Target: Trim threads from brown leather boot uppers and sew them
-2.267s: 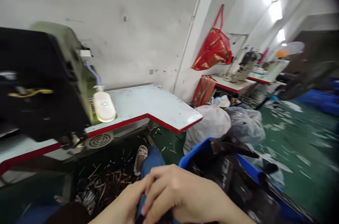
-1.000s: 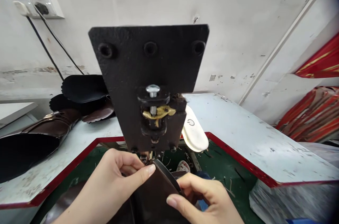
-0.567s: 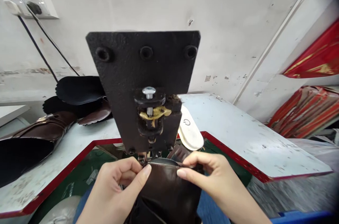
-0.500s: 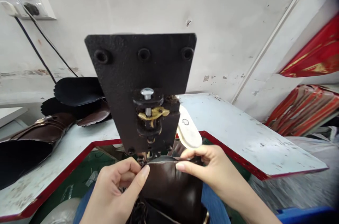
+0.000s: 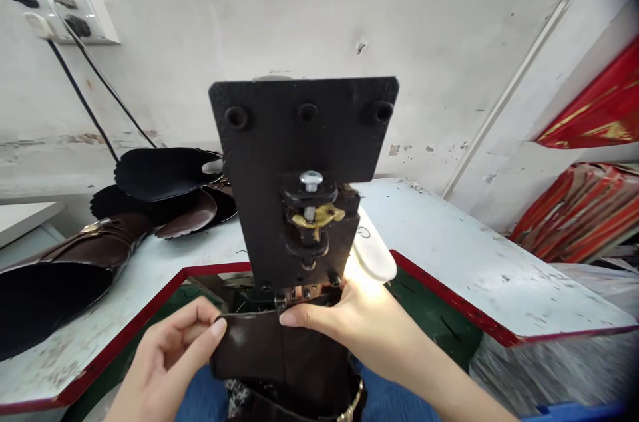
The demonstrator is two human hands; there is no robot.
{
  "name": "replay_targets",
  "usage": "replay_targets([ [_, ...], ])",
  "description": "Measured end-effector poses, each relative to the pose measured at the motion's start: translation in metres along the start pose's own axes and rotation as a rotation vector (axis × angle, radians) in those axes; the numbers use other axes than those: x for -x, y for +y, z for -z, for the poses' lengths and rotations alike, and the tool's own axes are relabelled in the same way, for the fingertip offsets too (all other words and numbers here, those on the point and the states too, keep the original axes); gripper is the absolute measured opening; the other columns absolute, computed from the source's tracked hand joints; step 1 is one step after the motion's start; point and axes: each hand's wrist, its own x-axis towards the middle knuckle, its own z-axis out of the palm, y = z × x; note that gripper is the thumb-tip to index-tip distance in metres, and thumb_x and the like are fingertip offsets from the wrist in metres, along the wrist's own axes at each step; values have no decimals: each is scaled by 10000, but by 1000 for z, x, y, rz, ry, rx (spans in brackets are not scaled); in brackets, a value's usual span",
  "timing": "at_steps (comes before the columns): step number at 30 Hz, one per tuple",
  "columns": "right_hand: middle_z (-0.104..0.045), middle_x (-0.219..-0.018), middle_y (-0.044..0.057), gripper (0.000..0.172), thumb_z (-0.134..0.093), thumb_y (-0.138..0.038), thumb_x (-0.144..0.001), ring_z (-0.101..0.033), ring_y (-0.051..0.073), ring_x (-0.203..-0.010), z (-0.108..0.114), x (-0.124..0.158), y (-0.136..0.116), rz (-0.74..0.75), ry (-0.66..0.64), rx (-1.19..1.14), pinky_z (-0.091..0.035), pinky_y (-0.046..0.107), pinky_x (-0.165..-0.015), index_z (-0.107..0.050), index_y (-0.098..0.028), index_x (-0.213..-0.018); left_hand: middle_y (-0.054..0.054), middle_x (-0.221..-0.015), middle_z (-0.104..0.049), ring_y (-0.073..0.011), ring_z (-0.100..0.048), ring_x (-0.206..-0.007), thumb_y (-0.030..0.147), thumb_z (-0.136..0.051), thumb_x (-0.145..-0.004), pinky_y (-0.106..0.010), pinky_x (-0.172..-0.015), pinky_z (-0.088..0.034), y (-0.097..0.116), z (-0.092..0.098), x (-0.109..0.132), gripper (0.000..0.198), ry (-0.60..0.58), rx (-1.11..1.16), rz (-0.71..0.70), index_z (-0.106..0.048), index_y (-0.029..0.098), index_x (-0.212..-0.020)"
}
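Observation:
A dark brown leather boot (image 5: 304, 349) hangs below the black head of a machine (image 5: 304, 142), its upper edge under the small metal working parts (image 5: 299, 294). My left hand (image 5: 172, 352) pinches the left end of that edge between thumb and bent forefinger. My right hand (image 5: 349, 319) grips the edge just right of the metal parts, thumb on the near face and the other fingers mostly hidden behind. A gold-coloured trim (image 5: 353, 402) shows low on the boot. Beside the machine head, a white lamp (image 5: 375, 257) lights the back of my right hand.
Brown boots (image 5: 107, 242) and black-lined pieces (image 5: 160, 172) lie on the left of the white table (image 5: 449, 262). A red edge (image 5: 449, 305) borders the cut-out around the machine. Red folded material (image 5: 574, 215) is stacked at the right. Wall sockets (image 5: 82, 19) hold plugged cables.
The boot's edge has shifted left under the machine. My left hand has moved left with its end, and my right hand now grips close to the metal parts. The view has turned slightly left.

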Motion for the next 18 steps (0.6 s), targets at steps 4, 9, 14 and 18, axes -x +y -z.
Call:
replay_targets([
  [4,-742,-1017,-52,300,-854,-217,-696,-673,183,-986,-8,0,0,66,26,-46,-536,227,-782,-724,-281,-959,-16,-753,-676,-211,-623,-768,521,-777,-738,-225,-646,-467,24,-6,-18,304,-239,-342,-199,-741,223,-787],
  [9,-715,-908,-38,195,-845,-323,-735,-641,182,-859,20,5,2,108,19,222,-512,255,-715,-721,-258,-871,-36,-716,-719,-224,-663,-719,538,-644,-854,-250,-634,-504,33,-22,-28,391,-456,-386,-106,-768,198,-706],
  [14,-699,-1012,-30,171,-824,-397,-773,-619,203,-985,61,16,12,41,-106,485,-479,276,-862,-729,-256,-760,-57,-713,-726,-223,-662,-696,581,-681,-805,-255,-602,-518,23,-19,-20,426,-326,-302,-8,-782,176,-720],
  [18,-679,-976,-16,153,-811,-396,-785,-625,205,-968,54,18,20,3,-75,432,-479,278,-842,-740,-262,-770,-59,-688,-725,-242,-676,-697,592,-706,-773,-274,-620,-541,22,-10,-17,431,-273,-269,-6,-774,178,-674],
])
